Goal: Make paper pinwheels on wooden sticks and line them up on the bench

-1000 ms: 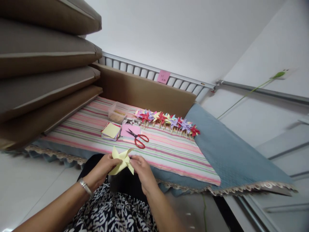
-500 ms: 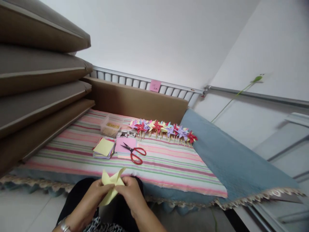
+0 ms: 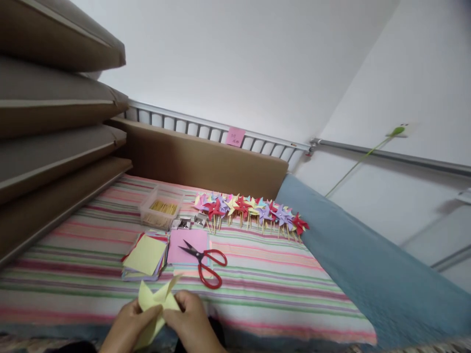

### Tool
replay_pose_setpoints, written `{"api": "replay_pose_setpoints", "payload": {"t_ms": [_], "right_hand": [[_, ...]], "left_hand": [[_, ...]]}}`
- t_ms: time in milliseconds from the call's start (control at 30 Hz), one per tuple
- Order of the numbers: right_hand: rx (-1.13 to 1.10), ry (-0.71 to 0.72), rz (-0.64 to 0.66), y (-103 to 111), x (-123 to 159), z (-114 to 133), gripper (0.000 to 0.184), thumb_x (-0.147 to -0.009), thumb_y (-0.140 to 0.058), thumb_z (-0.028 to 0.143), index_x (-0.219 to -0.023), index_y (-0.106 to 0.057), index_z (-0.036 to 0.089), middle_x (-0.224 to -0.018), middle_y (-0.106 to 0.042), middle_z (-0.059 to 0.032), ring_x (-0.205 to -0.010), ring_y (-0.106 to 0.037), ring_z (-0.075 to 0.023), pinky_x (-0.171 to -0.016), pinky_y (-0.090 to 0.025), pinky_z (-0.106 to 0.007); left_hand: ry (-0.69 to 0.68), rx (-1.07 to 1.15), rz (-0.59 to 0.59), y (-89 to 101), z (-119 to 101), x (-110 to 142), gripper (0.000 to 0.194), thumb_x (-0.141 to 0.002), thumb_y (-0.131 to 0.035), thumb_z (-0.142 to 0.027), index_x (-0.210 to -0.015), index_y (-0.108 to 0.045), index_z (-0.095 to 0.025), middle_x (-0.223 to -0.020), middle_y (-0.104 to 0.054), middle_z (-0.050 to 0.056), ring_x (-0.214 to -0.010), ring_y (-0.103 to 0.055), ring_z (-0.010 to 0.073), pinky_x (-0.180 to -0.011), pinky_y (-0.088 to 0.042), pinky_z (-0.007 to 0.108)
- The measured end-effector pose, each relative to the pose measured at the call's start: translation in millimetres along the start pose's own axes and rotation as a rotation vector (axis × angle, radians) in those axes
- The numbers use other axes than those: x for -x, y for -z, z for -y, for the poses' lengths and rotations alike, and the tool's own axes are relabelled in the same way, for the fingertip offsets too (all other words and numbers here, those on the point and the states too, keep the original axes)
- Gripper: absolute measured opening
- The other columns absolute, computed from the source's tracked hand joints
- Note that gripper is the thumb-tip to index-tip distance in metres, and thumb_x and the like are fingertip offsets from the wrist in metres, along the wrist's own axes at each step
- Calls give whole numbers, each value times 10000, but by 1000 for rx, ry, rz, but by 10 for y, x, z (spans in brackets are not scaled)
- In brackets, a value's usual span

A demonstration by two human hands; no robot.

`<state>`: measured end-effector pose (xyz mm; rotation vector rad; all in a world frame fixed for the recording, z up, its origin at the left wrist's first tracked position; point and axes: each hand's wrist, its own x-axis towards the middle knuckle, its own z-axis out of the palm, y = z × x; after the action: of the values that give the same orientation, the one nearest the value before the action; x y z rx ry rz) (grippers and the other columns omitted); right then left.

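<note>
A pale yellow paper pinwheel [image 3: 159, 297] with curled blades is held near the front edge of the table. My left hand [image 3: 129, 323] grips it from the left and my right hand [image 3: 189, 316] from the right, with both thumbs pressed at its centre. Just beyond lies a stack of coloured paper squares [image 3: 145, 256], a yellow one on top. Red-handled scissors [image 3: 202, 259] rest with their blades over pink paper [image 3: 186, 240]. The fingers under the pinwheel are hidden.
A clear plastic box [image 3: 161, 208] with small yellow sticks stands behind the paper, beside small metallic containers [image 3: 184, 223]. Finished-looking pinwheels on sticks [image 3: 243, 208] lie in a row at the back. Stacked brown cushioned boards [image 3: 62, 132] rise at left; a brown panel [image 3: 198, 159] borders the back.
The view has tilted and come nearer, so the table's things look larger and my hands sit lower in view. Both hands keep hold of the yellow pinwheel.
</note>
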<state>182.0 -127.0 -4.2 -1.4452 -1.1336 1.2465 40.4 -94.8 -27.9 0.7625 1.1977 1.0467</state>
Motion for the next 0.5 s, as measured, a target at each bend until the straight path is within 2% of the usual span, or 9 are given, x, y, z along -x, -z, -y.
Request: {"api": "replay_pose_setpoints", "payload": {"t_ms": [67,133,200,267,367,500], "right_hand": [[74,40,14,105,-291,32,220,-647,-630,163,-856,-695,149,-637,-644,12,-571,-570,-141,-534,-424,-222],[295,108,-58,285,-640,99,270,-711,-628,190,-971,-690,150,-665,-676,0,-587,-606,-147,-545,-449,-222],[427,138,-134,487,-1013,187,219,-764,-582,169,-939,-711,146,-745,-716,-37,-661,-646,-164,-599,-472,-237],[545,156,-172,637,-1374,279,198,-805,-555,166,-900,-729,154,-843,-741,-62,-777,-674,-181,-692,-489,-254],[751,168,-172,661,-1854,388,195,-827,-558,147,-853,-743,203,-945,-748,-38,-932,-665,-184,-827,-468,-262],[1016,90,-155,401,-2365,431,150,-877,-569,188,-869,-718,188,-997,-723,-50,-1002,-637,-199,-909,-452,-329]], "left_hand": [[-33,36,-31,-11,-317,-221,237,-418,-822,-130,-619,-697,-127,-553,-709,64,-472,-623,195,-470,-470,252],[-99,120,-37,-46,-706,-416,275,-486,-807,-155,-740,-705,-125,-644,-736,68,-546,-661,201,-514,-504,252],[-95,196,23,-84,-1056,-588,253,-551,-786,-240,-753,-694,-118,-593,-713,62,-486,-640,209,-464,-504,281],[-132,297,32,-96,-1277,-751,230,-559,-784,-274,-698,-677,-125,-555,-695,37,-439,-612,189,-437,-495,274],[-167,407,-8,-35,-1347,-983,227,-525,-815,-233,-671,-676,-128,-586,-708,14,-502,-633,155,-471,-492,212],[-81,410,-67,144,-1249,-1184,222,-542,-805,-232,-703,-695,-127,-580,-704,12,-507,-640,174,-464,-499,231]]}}
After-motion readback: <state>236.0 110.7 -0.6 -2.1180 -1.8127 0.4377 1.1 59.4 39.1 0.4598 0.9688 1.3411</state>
